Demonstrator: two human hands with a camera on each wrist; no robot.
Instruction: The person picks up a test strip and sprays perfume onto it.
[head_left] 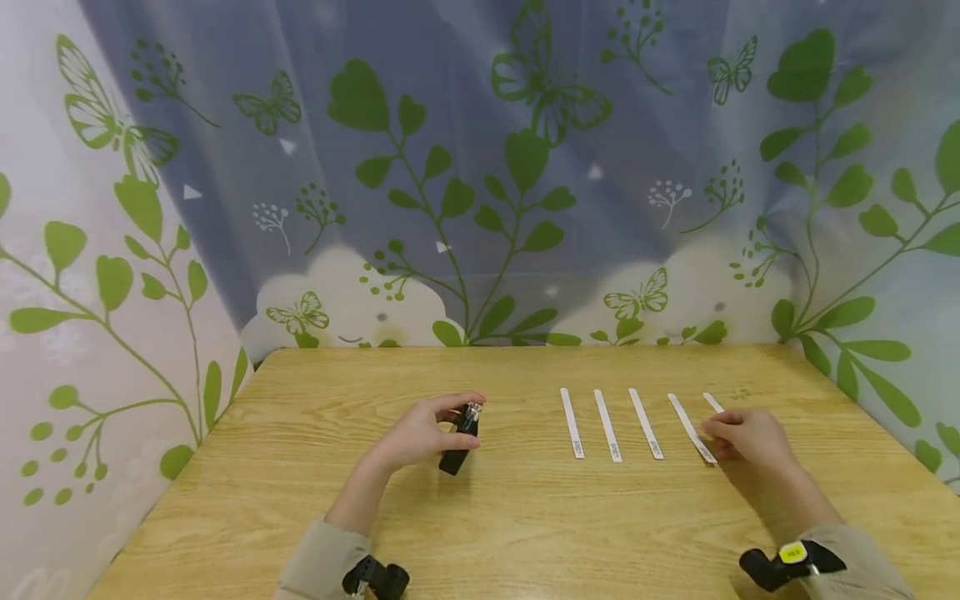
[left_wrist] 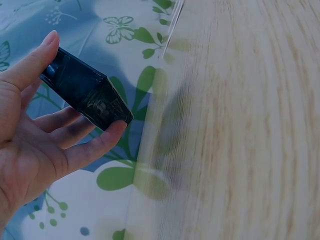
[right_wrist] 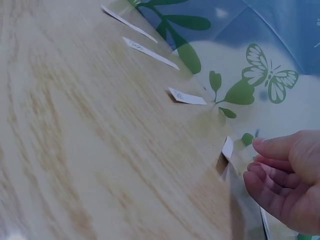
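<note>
My left hand (head_left: pixel 422 433) grips a small black perfume bottle (head_left: pixel 457 446) with a silvery spray top, tilted above the table. In the left wrist view the thumb and fingers hold the dark glossy bottle (left_wrist: pixel 82 87) at opposite ends. Several narrow white paper strips (head_left: pixel 607 425) lie side by side on the right half of the table, with small print at their near ends. My right hand (head_left: pixel 753 437) hovers by the two rightmost strips, its fingers loosely curled, and partly hides the last strip (head_left: pixel 714 402). In the right wrist view nothing shows between thumb and fingers (right_wrist: pixel 265 192).
The wooden table (head_left: pixel 517 525) spans the lower view. Behind it and at both sides hangs a curtain (head_left: pixel 465 100) printed with leaves and butterflies. A dark wrist camera (head_left: pixel 375 577) is strapped to the left sleeve, another (head_left: pixel 787 565) to the right.
</note>
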